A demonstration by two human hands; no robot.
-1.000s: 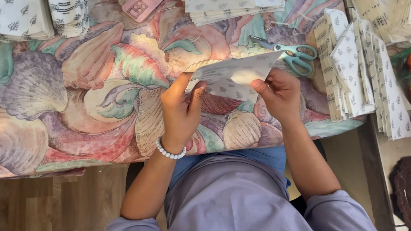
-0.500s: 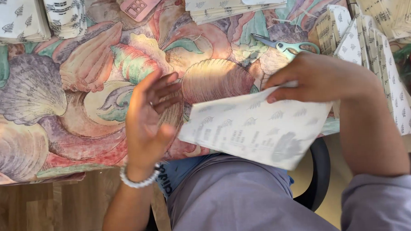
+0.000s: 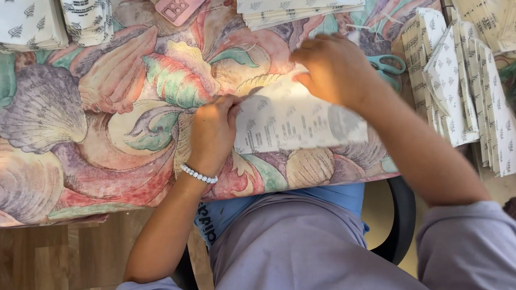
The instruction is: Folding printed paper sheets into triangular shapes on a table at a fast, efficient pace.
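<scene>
Looking down from above: a seated person works a sheet of printed paper at the near edge of a table.
Left hand (image 3: pixel 212 132): curled, fingertips pressed together on the left edge of the paper, pinning it to the table; a white bead bracelet (image 3: pixel 198 174) circles the wrist.
Right hand (image 3: pixel 335 67): palm down, fingers bent and pinching the paper's upper right corner, which lifts slightly off the cloth.
Paper (image 3: pixel 296 120): a white rectangular sheet with small dark tree-like marks and rows of print, lying between the two hands, its lower right part reaching toward the table's near edge.
Tablecloth (image 3: pixel 87 116): covers the table, patterned with large seashells and leaves in pink, green, purple and cream.
Scissors (image 3: pixel 389 66): teal-handled, lying on the cloth just right of the right hand, partly hidden by it.
Right stacks (image 3: pixel 460 89): folded sheets of the same printed paper, fanned and overlapping along the table's right side.
Top stack (image 3: pixel 297 6): more of the same sheets at the far edge, above the right hand.
Left stacks (image 3: pixel 22 14): two further piles in the upper left corner.
Pink object (image 3: pixel 180 2): a small flat plastic piece with square openings, at the far edge; what it is cannot be told.
Person's lap: lilac top and blue cloth beneath the table edge, with a black chair (image 3: pixel 401 224) and wooden floor (image 3: pixel 54 258) below.
</scene>
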